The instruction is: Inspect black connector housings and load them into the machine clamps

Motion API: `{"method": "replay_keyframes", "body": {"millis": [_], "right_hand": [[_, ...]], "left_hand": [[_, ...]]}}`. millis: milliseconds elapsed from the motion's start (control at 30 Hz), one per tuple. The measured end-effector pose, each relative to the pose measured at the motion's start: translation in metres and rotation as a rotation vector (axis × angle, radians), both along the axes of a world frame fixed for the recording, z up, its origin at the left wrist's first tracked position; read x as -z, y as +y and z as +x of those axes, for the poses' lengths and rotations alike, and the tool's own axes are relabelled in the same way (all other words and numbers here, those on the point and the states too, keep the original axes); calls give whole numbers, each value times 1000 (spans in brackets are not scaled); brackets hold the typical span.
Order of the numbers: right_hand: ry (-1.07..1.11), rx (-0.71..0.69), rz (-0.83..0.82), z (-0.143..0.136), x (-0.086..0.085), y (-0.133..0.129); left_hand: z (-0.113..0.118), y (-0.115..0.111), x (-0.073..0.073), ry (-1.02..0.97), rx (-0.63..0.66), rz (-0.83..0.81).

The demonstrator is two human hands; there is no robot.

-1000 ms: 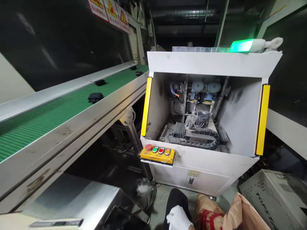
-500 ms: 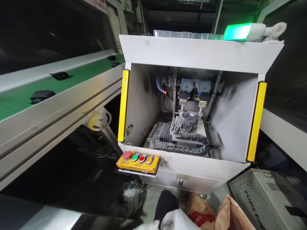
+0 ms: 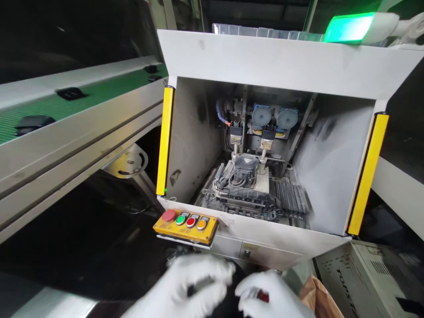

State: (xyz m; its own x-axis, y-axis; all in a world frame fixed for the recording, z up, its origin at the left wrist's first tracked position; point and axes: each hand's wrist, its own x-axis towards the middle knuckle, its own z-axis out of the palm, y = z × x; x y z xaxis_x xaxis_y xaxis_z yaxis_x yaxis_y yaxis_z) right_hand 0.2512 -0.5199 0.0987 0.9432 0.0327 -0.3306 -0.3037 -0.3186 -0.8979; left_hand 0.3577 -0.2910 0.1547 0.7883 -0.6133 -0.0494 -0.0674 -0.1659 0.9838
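My left hand (image 3: 194, 282), in a white glove, is at the bottom middle, below the yellow button box (image 3: 186, 227). Its fingers curve over with a dark gap between them and the thumb, and I make out nothing held. My right hand (image 3: 270, 296), also white-gloved, is just right of it with fingers curled inward. A small dark-red patch shows between those fingers; whether they hold it or it lies behind, I cannot tell. Both hands are in front of the white machine cabinet (image 3: 278, 55), where two black parts (image 3: 236, 130) sit on upright posts facing round grey-blue discs (image 3: 261, 115).
A green conveyor belt (image 3: 109, 86) with several black pieces (image 3: 70, 92) runs along the left. Yellow bars (image 3: 368, 174) flank the cabinet opening, and a green lamp (image 3: 349, 27) glows on top. A grey box (image 3: 347, 269) and brown paper bag (image 3: 318, 296) are at lower right.
Both gloved hands have risen into view at the bottom. Inside the cabinet, the posts with the black parts have shifted left relative to the discs. The camera view has moved closer.
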Motion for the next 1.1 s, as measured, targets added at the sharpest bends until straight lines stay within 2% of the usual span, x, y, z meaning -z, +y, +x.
{"method": "replay_keyframes", "body": {"millis": [67,133,167,233,300,367,433,500,600,700,833,933,1033,1100], "right_hand": [[-47,39,-49,6,-16,-15],[-176,80,-102,21,-35,-33],[-272,129,-135,34,-46,-45],[-515,318,-218,69,-67,-71],[-724,519,-227,117,-86,-101],[-844,600,-151,174,-102,-131],[-840,557,-33,231,-116,-153],[-767,405,122,278,-126,-166],[-679,244,313,321,-134,-168],[-721,208,347,333,-135,-161],[-885,301,313,333,-130,-151],[-888,328,282,333,-130,-150],[-873,291,280,337,-143,-154],[-885,269,348,339,-157,-157]], "left_hand": [[35,-4,-23,-45,-118,0],[80,-15,-45,-126,-329,-58],[104,-24,-54,-177,-425,-109],[154,-45,-66,-279,-501,-178],[204,-72,-73,-345,-471,-177],[248,-102,-77,-337,-355,-188],[285,-133,-79,-264,-167,-241],[312,-161,-81,-153,-3,-308],[335,-189,-81,13,141,-376],[342,-200,-80,50,241,-431],[340,-203,-77,-90,198,-516],[338,-205,-76,-162,175,-517],[338,-207,-77,-174,176,-517],[339,-207,-78,-177,171,-528]]}}
